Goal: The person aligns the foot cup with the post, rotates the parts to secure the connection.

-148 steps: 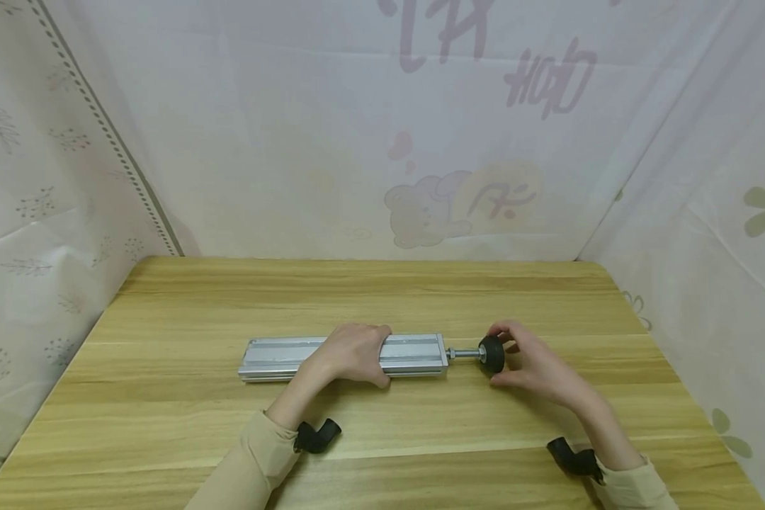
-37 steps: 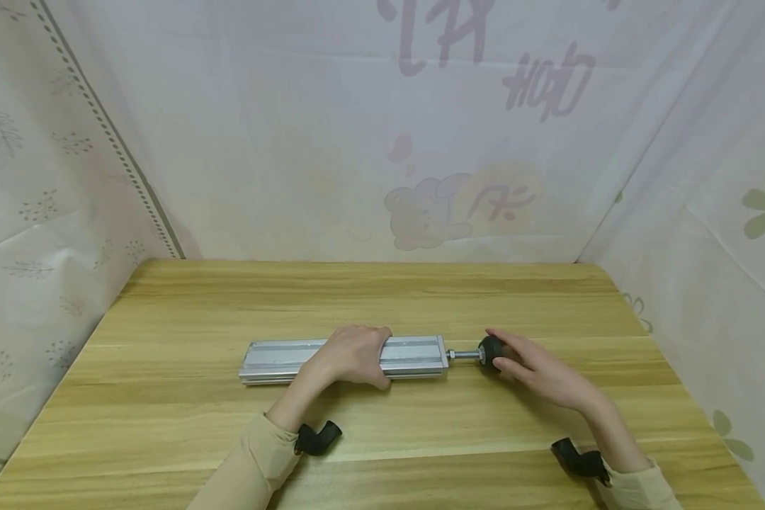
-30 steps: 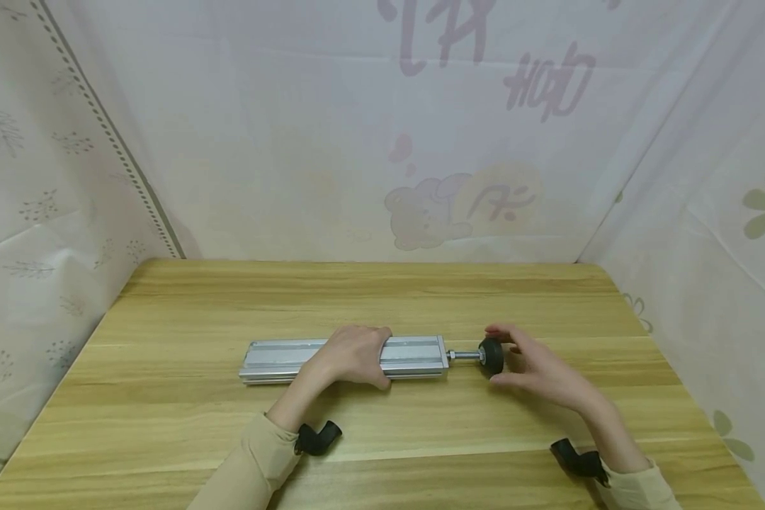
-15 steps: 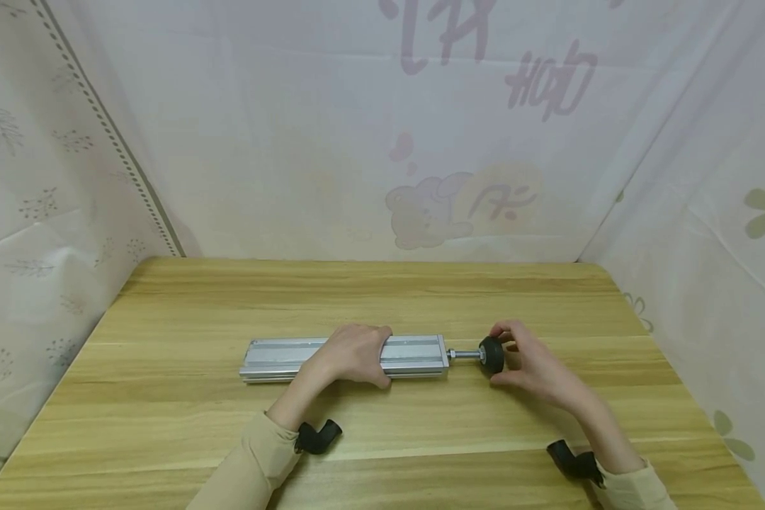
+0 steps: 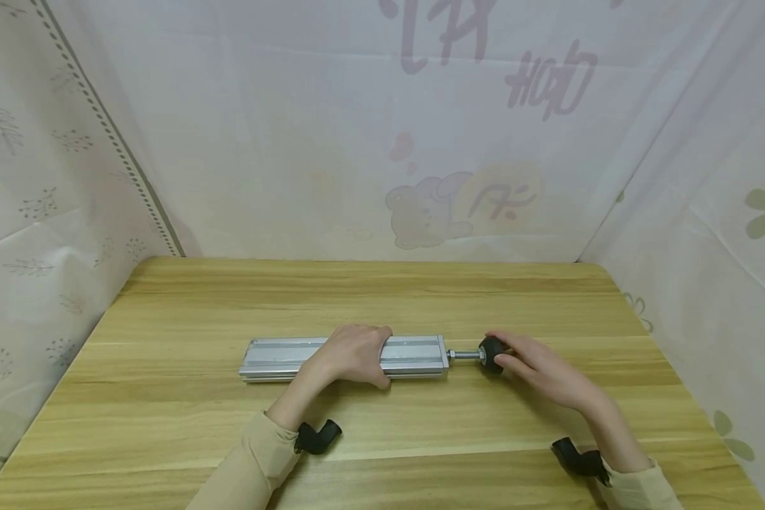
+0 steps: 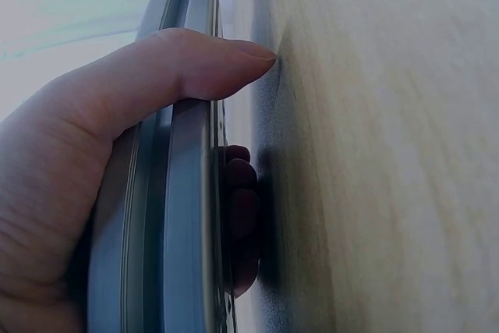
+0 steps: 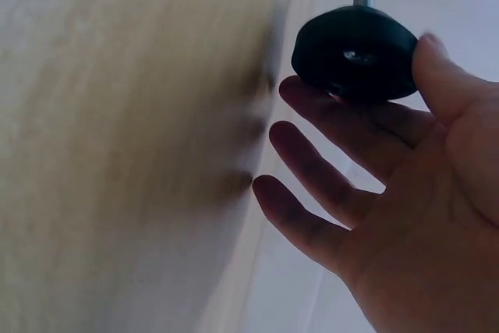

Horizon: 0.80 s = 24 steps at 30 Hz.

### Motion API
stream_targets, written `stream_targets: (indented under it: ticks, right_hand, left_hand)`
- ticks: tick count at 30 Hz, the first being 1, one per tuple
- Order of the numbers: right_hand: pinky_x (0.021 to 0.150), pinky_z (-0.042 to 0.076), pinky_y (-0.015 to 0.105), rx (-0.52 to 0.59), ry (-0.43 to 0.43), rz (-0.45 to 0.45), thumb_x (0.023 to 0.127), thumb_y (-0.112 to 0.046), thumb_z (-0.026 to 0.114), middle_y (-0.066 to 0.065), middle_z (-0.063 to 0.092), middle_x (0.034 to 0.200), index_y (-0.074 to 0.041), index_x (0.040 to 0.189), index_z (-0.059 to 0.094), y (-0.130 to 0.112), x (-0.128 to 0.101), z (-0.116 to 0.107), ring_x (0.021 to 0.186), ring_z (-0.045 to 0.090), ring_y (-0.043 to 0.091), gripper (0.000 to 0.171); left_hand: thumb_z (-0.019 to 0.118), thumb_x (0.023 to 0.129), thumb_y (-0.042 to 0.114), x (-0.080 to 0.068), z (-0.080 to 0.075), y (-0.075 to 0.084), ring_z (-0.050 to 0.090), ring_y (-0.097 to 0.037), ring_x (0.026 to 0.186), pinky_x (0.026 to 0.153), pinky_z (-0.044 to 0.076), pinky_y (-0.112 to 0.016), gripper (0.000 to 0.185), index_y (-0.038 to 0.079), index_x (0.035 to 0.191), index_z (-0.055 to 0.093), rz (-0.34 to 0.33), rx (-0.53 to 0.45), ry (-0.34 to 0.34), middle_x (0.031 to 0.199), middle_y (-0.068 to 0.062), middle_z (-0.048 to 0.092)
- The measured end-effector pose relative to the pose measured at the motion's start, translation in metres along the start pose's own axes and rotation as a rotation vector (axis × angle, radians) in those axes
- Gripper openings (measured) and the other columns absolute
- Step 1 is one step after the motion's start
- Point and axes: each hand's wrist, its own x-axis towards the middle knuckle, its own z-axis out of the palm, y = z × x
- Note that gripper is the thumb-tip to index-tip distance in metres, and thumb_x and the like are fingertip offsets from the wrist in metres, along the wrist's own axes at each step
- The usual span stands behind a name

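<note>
A long aluminium profile (image 5: 280,358) lies across the middle of the wooden table (image 5: 382,297). My left hand (image 5: 353,354) grips it near its middle, with the thumb (image 6: 195,64) over the near side and the fingers (image 6: 238,193) curled under the far side. A threaded rod (image 5: 464,354) sticks out of the profile's right end and carries a black round foot (image 5: 489,352). My right hand (image 5: 535,368) pinches that foot (image 7: 355,52) between the thumb (image 7: 437,68) and the forefinger (image 7: 351,126). Its other fingers are stretched out loosely.
Pale patterned cloth walls (image 5: 357,142) close the table on the left, back and right. Bare wood lies behind and in front of the profile. Black wrist mounts (image 5: 317,438) (image 5: 576,460) sit on both beige sleeves near the front edge.
My right hand's fingers have gone from curled over the black foot to stretched along it, as in a turning stroke. The left hand and the profile have stayed in place.
</note>
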Motion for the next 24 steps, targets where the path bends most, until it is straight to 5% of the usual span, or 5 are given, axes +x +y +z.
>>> stream_targets:
  ticks: [9, 14, 18, 24]
  right_hand:
    - [0.106, 0.046, 0.058, 0.013, -0.021, 0.057, 0.109, -0.039, 0.044, 0.018, 0.053, 0.151, -0.008, 0.159, 0.036, -0.0024, -0.0001, 0.0011, 0.133, 0.057, 0.038, 0.058]
    - [0.108, 0.046, 0.058, 0.087, 0.019, 0.051, 0.099, -0.039, 0.066, 0.015, 0.051, 0.154, -0.012, 0.156, 0.038, -0.0016, 0.0004, 0.0014, 0.136, 0.055, 0.037, 0.070]
    - [0.108, 0.047, 0.054, 0.064, 0.069, -0.018, 0.084, -0.022, 0.085, 0.016, 0.058, 0.143, -0.006, 0.145, 0.044, -0.0023, 0.0035, 0.0022, 0.134, 0.055, 0.035, 0.075]
    - [0.104, 0.051, 0.051, 0.001, 0.128, -0.056, 0.072, -0.004, 0.090, 0.014, 0.063, 0.130, -0.004, 0.133, 0.047, -0.0034, 0.0064, 0.0046, 0.125, 0.059, 0.032, 0.074]
  left_hand:
    - [0.084, 0.064, 0.038, -0.0004, 0.0006, 0.0000, 0.055, -0.014, 0.072, 0.067, 0.046, -0.034, 0.044, 0.020, 0.094, 0.057, -0.002, -0.002, 0.007, 0.079, 0.008, 0.061]
    - [0.083, 0.063, 0.038, -0.0004, 0.0005, 0.0001, 0.055, -0.014, 0.073, 0.067, 0.047, -0.034, 0.044, 0.020, 0.094, 0.057, -0.001, 0.004, 0.008, 0.080, 0.008, 0.061]
    - [0.083, 0.063, 0.038, -0.0005, 0.0004, 0.0003, 0.055, -0.014, 0.072, 0.068, 0.047, -0.034, 0.044, 0.020, 0.094, 0.057, 0.000, 0.007, 0.010, 0.079, 0.009, 0.061]
    - [0.083, 0.063, 0.039, -0.0006, -0.0001, 0.0004, 0.055, -0.013, 0.072, 0.069, 0.047, -0.034, 0.044, 0.020, 0.094, 0.058, 0.000, 0.009, 0.011, 0.079, 0.009, 0.060]
